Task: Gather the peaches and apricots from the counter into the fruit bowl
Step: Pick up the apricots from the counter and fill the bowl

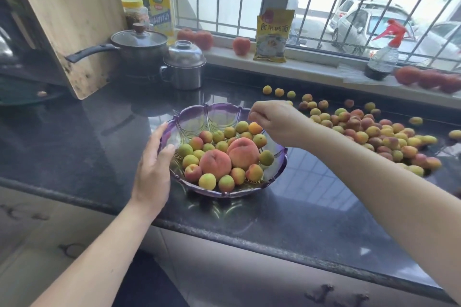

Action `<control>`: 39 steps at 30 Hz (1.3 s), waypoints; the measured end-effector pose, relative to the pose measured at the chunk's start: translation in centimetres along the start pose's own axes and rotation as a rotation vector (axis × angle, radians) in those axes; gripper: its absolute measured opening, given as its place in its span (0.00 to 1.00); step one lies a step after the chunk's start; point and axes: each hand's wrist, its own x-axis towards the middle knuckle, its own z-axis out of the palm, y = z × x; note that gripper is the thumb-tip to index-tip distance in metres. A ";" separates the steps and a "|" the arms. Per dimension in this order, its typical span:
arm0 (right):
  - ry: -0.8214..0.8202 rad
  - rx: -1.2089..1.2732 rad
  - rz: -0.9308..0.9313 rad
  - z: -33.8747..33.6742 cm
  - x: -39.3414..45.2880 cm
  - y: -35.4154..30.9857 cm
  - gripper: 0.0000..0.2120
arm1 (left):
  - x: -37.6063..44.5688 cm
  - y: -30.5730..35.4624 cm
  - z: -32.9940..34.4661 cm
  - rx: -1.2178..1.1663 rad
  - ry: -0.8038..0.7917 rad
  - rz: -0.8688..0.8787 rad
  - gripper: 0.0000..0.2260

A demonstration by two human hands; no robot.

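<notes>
At a dark stone kitchen counter (311,194) under a barred window, a purple glass fruit bowl (273,176) holds two peaches (215,164) among small apricots. The left hand (152,172) rests straight-fingered against the rim; the right hand (275,121) hovers above, fingers loosely curled — whether it holds an apricot cannot be told. Gathering looks midway — the next reach likely goes to the heap of fruit (379,134) at right.
</notes>
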 end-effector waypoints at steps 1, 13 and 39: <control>0.003 -0.010 -0.029 0.9 0.2 0.0 0.11 | 0.0 0.0 0.0 0.001 -0.002 0.001 0.27; 0.090 0.012 -0.047 0.5 -4.3 3.9 0.08 | 0.1 0.0 0.1 -0.021 -0.028 0.004 0.25; 0.008 -0.289 0.553 5.1 5.3 12.4 0.20 | 1.3 -2.1 -0.1 -0.033 -0.007 0.022 0.26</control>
